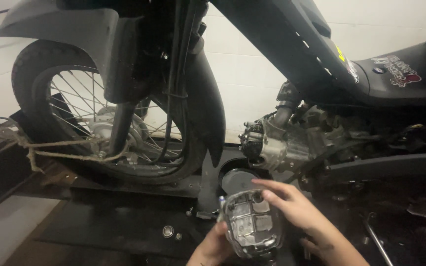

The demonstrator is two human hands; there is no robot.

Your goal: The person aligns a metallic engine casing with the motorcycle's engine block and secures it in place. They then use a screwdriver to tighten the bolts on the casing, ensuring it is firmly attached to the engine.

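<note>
Head view: the left hand (212, 246) and right hand (292, 207) are both clamped on a silver engine cover (250, 224), near the motorcycle engine (284, 143), right of the front wheel (99, 108).

Silvery ribbed metal engine cover (250, 227), hollow inner side up, just below the motorcycle engine (284, 143).
</note>
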